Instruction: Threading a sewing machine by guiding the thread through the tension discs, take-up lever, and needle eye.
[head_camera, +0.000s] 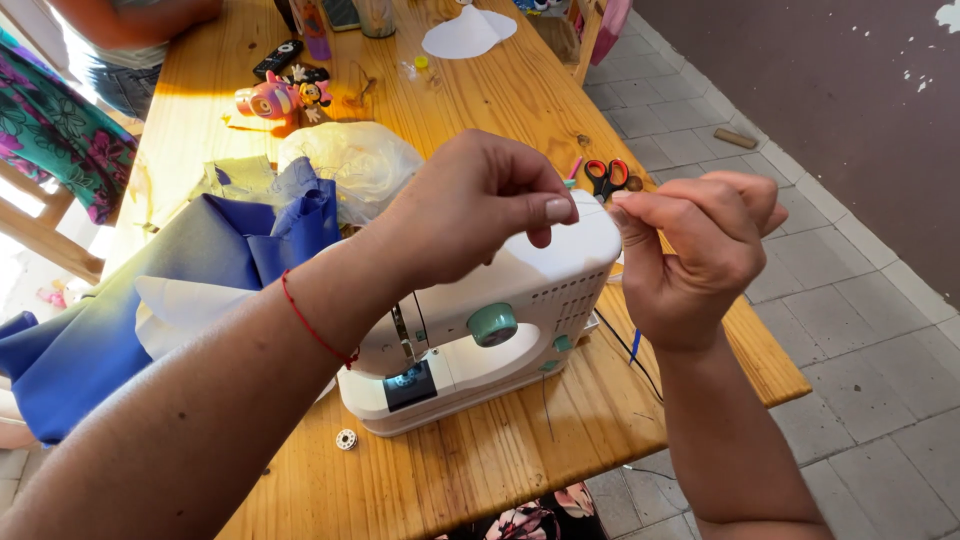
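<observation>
A small white sewing machine (520, 300) with teal dials stands on the wooden table (500, 90). My left hand (470, 205) hovers over the machine's top right end, thumb and forefinger pinched together. My right hand (700, 250) is just to the right of it, fingers also pinched, fingertips nearly meeting the left thumb. Whatever they pinch is too fine to see; a dark thread (632, 350) hangs below the right hand. A red cord bracelet (312, 325) circles my left wrist.
Blue fabric (150, 290) and a crumpled clear plastic bag (350, 160) lie left of the machine. Red-handled scissors (606, 178) rest behind it. A bobbin (346, 439) lies near the front edge. Toy figures (280, 98) and remotes sit far back. Another person (120, 40) stands at the far left.
</observation>
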